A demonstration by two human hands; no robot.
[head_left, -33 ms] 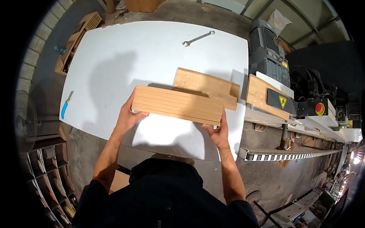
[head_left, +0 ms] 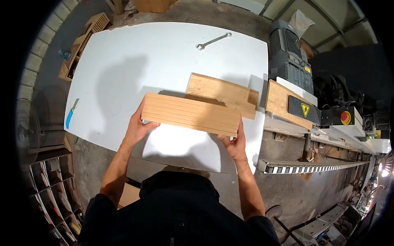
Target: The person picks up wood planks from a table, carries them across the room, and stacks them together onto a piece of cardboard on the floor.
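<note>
I hold a long wooden board (head_left: 191, 115) with lengthwise grooves on its top face, level above the near part of a white table (head_left: 135, 61). My left hand (head_left: 137, 128) grips its left end and my right hand (head_left: 234, 145) grips its right end from below. Just behind it a second, smooth wooden board (head_left: 223, 93) lies flat on the table, partly covered by the held board.
A metal wrench (head_left: 213, 41) lies at the table's far side and a blue-handled tool (head_left: 70, 114) at its left edge. To the right stand a grey motor (head_left: 287, 57), a machine with a red button (head_left: 346, 117), another wood piece (head_left: 281, 102) and a ruled rail (head_left: 312, 166). Shelves (head_left: 53, 192) are at lower left.
</note>
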